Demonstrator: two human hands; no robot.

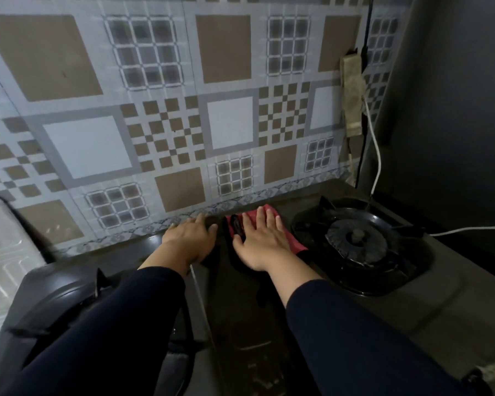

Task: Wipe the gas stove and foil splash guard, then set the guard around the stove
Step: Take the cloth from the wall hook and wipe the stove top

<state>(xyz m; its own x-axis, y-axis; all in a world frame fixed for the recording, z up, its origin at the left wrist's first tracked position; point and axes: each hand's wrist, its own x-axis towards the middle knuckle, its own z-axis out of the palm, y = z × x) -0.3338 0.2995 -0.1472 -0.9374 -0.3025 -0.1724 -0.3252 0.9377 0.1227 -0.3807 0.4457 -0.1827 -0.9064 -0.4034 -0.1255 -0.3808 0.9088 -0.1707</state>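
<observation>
Patterned wall covering (160, 110) in brown, grey and white squares fills the background behind a dark gas stove (240, 295) on a grey worktop (440, 310). Dim light and blur make the stove's middle strip hard to read, and no brand or writing can be made out anywhere. Both forearms wear dark sleeves (369, 338) that hide much of the near stove top and most of the left burner (60, 304). The right hand (262, 241) lies flat, palm down, fingers spread, pressing a red cloth (289, 238) onto the stove; the cloth pokes out beyond its fingertips and on its right. Just left of it, the left hand (190, 238) rests palm down, fingers apart, empty, at the stove's far edge. Right of the cloth sits the right burner (357, 238). A shiny embossed foil sheet (3, 252), cut off by the frame, stands far left of the left hand.
</observation>
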